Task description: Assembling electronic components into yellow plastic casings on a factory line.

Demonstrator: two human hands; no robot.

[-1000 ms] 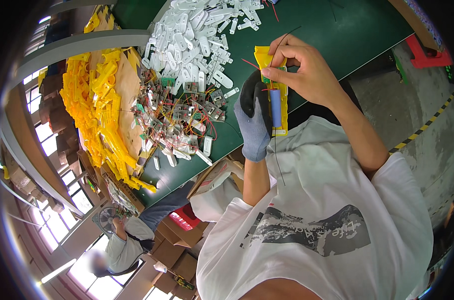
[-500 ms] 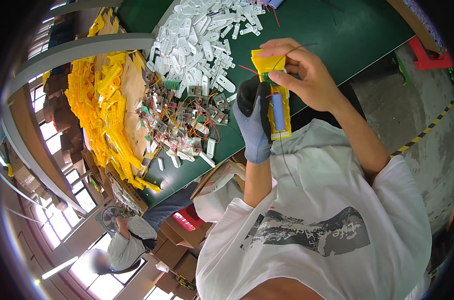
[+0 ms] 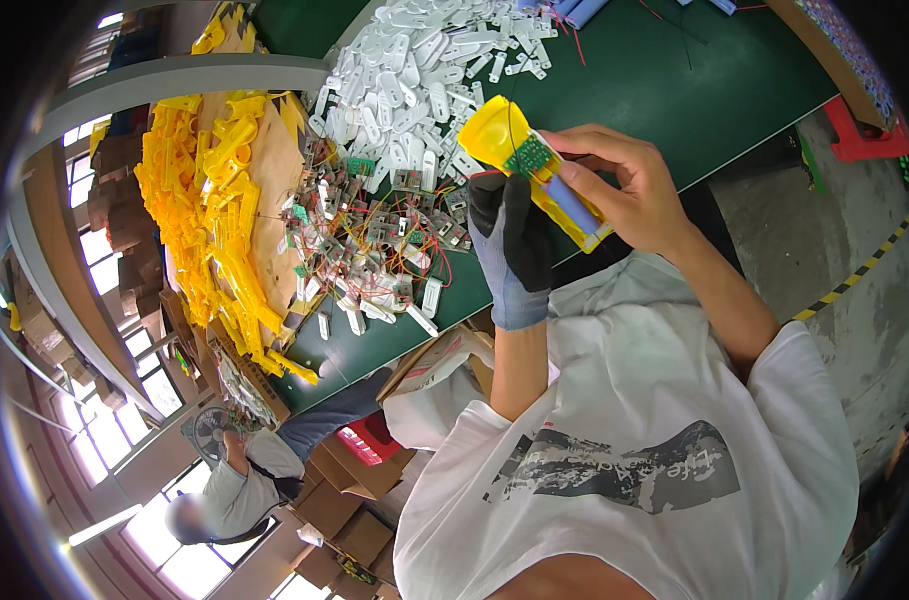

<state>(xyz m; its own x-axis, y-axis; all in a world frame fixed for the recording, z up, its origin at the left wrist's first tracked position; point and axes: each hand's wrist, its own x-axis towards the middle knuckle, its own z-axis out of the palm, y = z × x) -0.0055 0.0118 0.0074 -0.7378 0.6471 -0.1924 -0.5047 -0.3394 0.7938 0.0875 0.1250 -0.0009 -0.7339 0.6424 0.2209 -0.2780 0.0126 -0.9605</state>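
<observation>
A yellow plastic casing half point(image 3: 492, 130), flared at its upper end like a flashlight body, is held tilted above the table's near edge. Inside it lie a green circuit board point(image 3: 530, 156) and a blue cylindrical battery point(image 3: 572, 204). My right hand point(image 3: 629, 188), bare, grips the casing's right side, thumb over the board's lower end. My left hand point(image 3: 511, 235), in a grey and black glove, is closed at the casing's left edge just below the board; its fingertips are partly hidden. A red wire end shows by the glove, and a dark wire crosses the flared end.
On the green table point(image 3: 664, 120) lie white plastic pieces point(image 3: 414, 85), a tangle of wired boards and metal parts point(image 3: 374, 230), and several blue batteries point(image 3: 579, 10). Yellow casings point(image 3: 209, 200) cover a board at left. A grey metal bar point(image 3: 194, 80) crosses above. A seated person point(image 3: 239, 495) is lower left.
The casing has turned from upright to slanting, its flared end now toward the upper left. My right hand has moved down from the flared end to the casing's right side; the board shows more.
</observation>
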